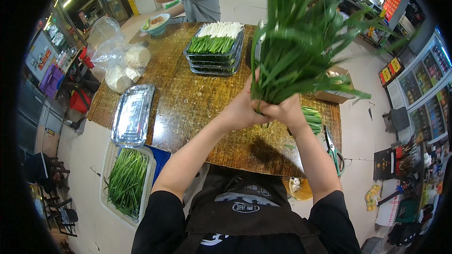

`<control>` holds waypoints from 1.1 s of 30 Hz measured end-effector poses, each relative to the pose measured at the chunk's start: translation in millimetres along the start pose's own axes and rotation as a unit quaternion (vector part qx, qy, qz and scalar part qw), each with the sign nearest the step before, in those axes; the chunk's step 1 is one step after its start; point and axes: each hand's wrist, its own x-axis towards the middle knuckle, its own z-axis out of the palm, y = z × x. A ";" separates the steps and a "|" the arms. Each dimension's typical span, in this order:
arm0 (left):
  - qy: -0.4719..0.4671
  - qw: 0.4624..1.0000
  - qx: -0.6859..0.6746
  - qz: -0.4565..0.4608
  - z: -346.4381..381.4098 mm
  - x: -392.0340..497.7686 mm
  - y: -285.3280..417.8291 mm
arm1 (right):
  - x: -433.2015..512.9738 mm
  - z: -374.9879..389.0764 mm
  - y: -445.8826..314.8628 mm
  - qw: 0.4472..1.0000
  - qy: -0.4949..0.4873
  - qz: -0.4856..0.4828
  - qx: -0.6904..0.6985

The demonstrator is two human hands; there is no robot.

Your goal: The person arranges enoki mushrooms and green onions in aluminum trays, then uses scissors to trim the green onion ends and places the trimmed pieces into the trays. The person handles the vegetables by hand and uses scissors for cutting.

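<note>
A large bunch of long green leaves, probably garlic chives (293, 49), stands upright above the wooden table (190, 113), its tips spreading right and blurred. My left hand (240, 113) grips its lower left side, and my right hand (282, 111) is closed around the base, the two touching. Cut green stalks (311, 119) lie on the table behind my right forearm. Green-handled scissors (333, 153) rest at the table's right edge. Beyond my left hand is a stack of clear plastic trays (215, 51) with cut green stalks and white enoki mushrooms in the top one.
Empty clear trays (133, 114) overhang the table's left edge, above a white plastic basket (106, 183) of green leaves. Plastic bags (118, 63) with pale contents sit at back left. A bowl (157, 28) and a seated person are at the far edge. A cardboard box (333, 95) is right.
</note>
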 end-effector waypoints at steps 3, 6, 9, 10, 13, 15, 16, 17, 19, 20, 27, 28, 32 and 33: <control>-0.024 0.996 -0.033 -0.085 2.1 -4.6 -12.7 | -22.7 11.6 28.3 0.999 -0.027 -0.012 0.016; -0.028 0.995 0.094 0.026 0.4 -7.0 -23.4 | -41.4 9.6 48.3 0.998 -0.050 0.029 0.025; -0.072 0.992 0.044 -0.096 -2.8 -2.0 -28.6 | -47.9 2.9 48.0 0.995 -0.060 0.073 0.016; -0.068 0.992 0.080 -0.072 -2.9 1.8 -28.8 | -47.0 1.9 43.4 0.994 -0.058 0.090 0.011; -0.055 0.998 0.009 -0.028 -2.1 9.6 -24.9 | -35.2 1.5 19.5 0.985 -0.039 0.168 -0.009; -0.093 0.986 0.017 -0.136 -8.2 14.1 -16.3 | -13.5 4.4 3.8 0.983 0.003 0.176 0.044; -0.084 0.985 0.074 -0.134 -10.4 14.2 -11.1 | 0.5 5.3 -3.5 0.988 0.022 0.137 0.073; -0.069 0.988 0.075 -0.112 -13.6 9.6 -5.5 | 14.8 6.1 -10.9 0.974 0.048 0.138 0.176; -0.050 0.994 0.033 -0.088 -29.4 -8.0 8.6 | 30.2 2.5 -27.6 0.942 0.071 0.187 0.269; -0.047 0.996 -0.012 -0.080 -38.8 -16.2 16.8 | 37.4 -5.2 -34.4 0.909 0.062 0.261 0.319; 0.080 0.694 0.564 0.439 -56.5 -69.5 69.5 | 57.5 -9.3 -57.9 0.739 -0.033 0.375 0.559; 0.059 0.657 0.600 0.452 -51.3 -74.7 75.9 | 56.7 0.5 -61.0 0.734 -0.037 0.377 0.564; -0.026 0.537 0.675 0.506 -25.0 -84.2 94.9 | 48.9 33.1 -80.5 0.684 -0.117 0.394 0.602; -0.070 0.526 0.681 0.504 -21.4 -88.0 99.2 | 47.2 39.4 -85.7 0.665 -0.135 0.415 0.606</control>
